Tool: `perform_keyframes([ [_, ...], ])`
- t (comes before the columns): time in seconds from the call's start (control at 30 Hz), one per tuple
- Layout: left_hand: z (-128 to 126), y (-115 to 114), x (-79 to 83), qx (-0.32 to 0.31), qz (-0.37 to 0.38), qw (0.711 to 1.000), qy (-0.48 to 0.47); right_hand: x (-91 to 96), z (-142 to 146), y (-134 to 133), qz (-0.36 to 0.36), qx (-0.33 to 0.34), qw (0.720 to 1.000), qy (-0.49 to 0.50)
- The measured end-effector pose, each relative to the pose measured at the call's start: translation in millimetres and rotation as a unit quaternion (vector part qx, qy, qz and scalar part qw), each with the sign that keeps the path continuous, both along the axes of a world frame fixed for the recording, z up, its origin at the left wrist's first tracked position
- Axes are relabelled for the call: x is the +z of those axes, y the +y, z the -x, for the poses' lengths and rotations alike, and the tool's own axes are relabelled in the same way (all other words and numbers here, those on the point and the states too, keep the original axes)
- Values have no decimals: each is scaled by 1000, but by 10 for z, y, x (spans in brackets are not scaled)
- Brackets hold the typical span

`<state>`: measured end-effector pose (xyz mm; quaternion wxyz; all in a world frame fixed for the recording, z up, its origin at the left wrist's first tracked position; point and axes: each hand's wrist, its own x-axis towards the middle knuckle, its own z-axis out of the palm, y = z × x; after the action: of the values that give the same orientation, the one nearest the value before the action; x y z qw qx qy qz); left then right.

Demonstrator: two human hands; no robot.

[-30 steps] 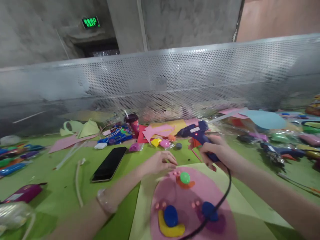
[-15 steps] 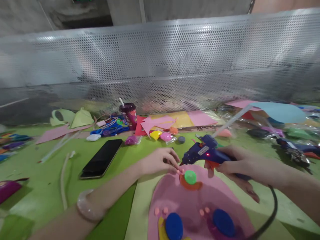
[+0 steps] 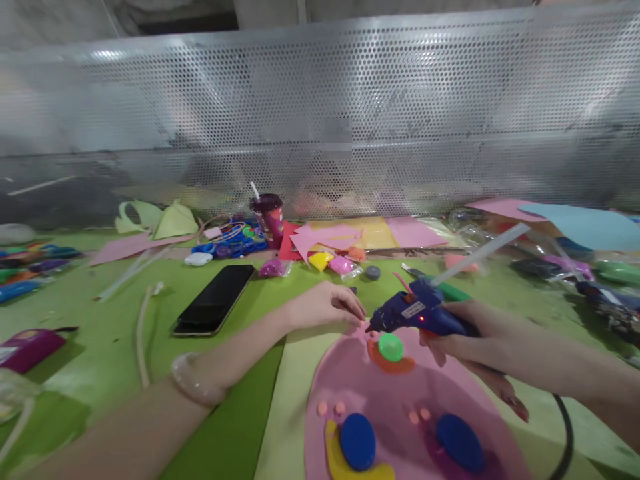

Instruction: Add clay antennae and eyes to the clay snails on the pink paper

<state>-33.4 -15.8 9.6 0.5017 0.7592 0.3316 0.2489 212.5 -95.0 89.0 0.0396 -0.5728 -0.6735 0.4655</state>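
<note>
My right hand [image 3: 480, 340] grips a blue hot glue gun [image 3: 413, 313] with a lit red light and a clear glue stick [image 3: 480, 253] out of its back. Its nozzle points down at the top edge of a pink paper oval [image 3: 390, 413]. Right beside the nozzle, the fingers of my left hand [image 3: 327, 307] are bent together at that edge; what they pinch, if anything, is hidden. Below the nozzle a green cap [image 3: 391, 347] sits against an orange clay crescent [image 3: 393, 365]. Lower down lie two blue caps [image 3: 357, 441] by yellow clay [image 3: 337, 460] and purple clay [image 3: 435, 447].
A black phone [image 3: 215, 300] lies left of my forearm. Farther back stand a lidded cup [image 3: 269, 220] with a straw, blue scissors [image 3: 235, 245], clay packets [image 3: 341, 266] and coloured paper [image 3: 415, 231]. A perforated metal panel [image 3: 320, 120] closes off the back. The gun's cord [image 3: 565, 433] hangs at right.
The view has shifted slightly. My left fingertips have lifted a little from the small pink clay dots, and the glue gun's nozzle stays close beside them.
</note>
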Motion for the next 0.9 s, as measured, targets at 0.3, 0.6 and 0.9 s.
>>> perform_keyframes([
  [0.3,30,17,-4,2,10,1000,14,-74,19,-14,-7,-15,1000,7],
  [0.6,47,20,-9,-14,-5,1000,27,39,151,-32,13,-13,1000,-5],
  [0.9,45,21,-13,-15,-13,1000,24,12,122,-24,26,-12,1000,-11],
])
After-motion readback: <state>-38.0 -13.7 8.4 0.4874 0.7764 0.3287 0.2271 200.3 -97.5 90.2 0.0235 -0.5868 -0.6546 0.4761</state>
